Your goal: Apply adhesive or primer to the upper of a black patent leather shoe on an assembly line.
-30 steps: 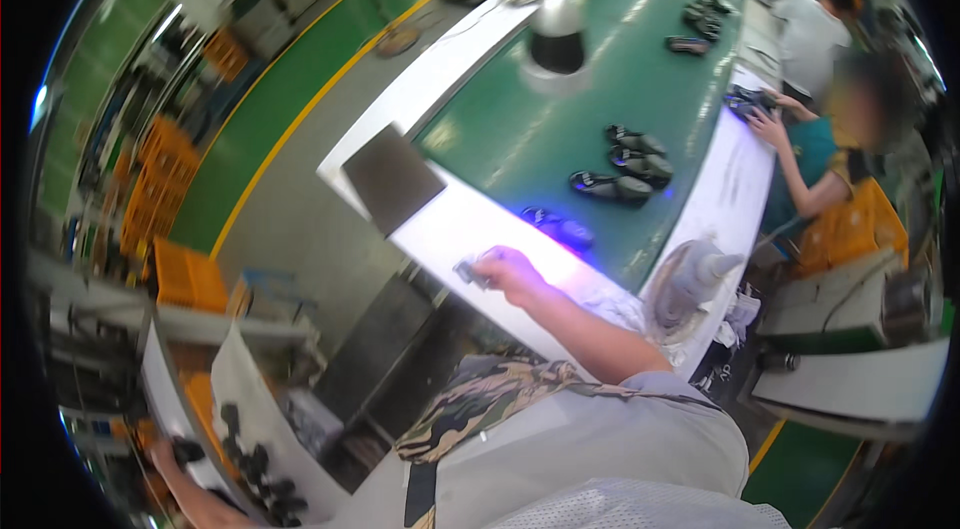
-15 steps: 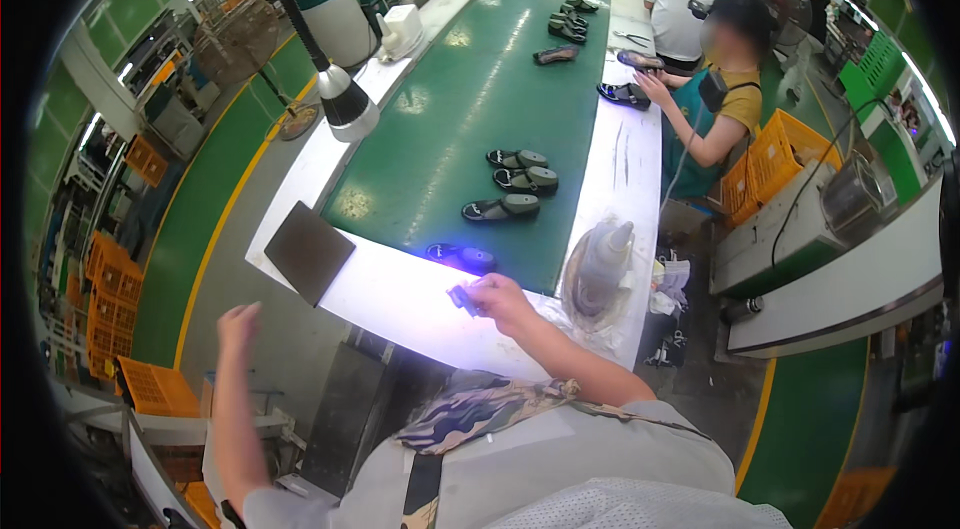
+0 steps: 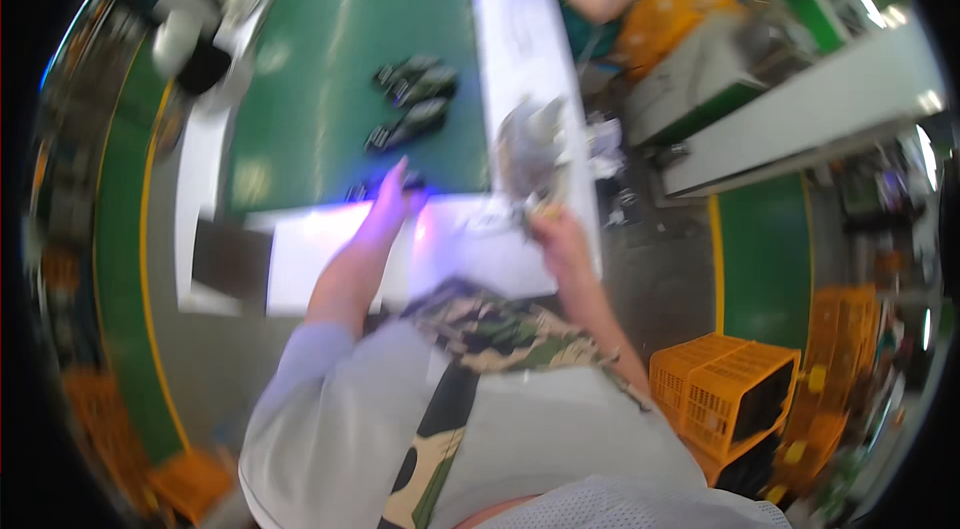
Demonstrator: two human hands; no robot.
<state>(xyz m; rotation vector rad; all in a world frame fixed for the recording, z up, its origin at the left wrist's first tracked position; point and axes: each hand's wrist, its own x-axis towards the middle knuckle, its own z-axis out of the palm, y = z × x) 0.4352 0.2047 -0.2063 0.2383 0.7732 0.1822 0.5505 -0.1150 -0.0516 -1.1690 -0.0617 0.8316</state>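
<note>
A: Where is the left hand (image 3: 385, 204) sitting against the white work surface (image 3: 330, 249)?

B: It is reaching across the far edge of that surface, fingers stretched out flat and together, gripping nothing. It is lying over a small dark item lit by a blue-violet glow (image 3: 420, 194); whether skin is touching it, I cannot tell, since the picture is blurring there.

A: And the right hand (image 3: 558, 234)?

B: It is hovering over the right end of the white work surface, fingers curling around a pale, crumpled, translucent bag (image 3: 530, 144) that is rising just beyond it. The grip looks closed on the bag's lower part.

A: What else is lying around?

B: Beyond the surface, dark shoe parts (image 3: 415, 99) are resting on the green conveyor belt (image 3: 300, 129). To its right, near the floor, an orange crate (image 3: 725, 389) is standing.
</note>
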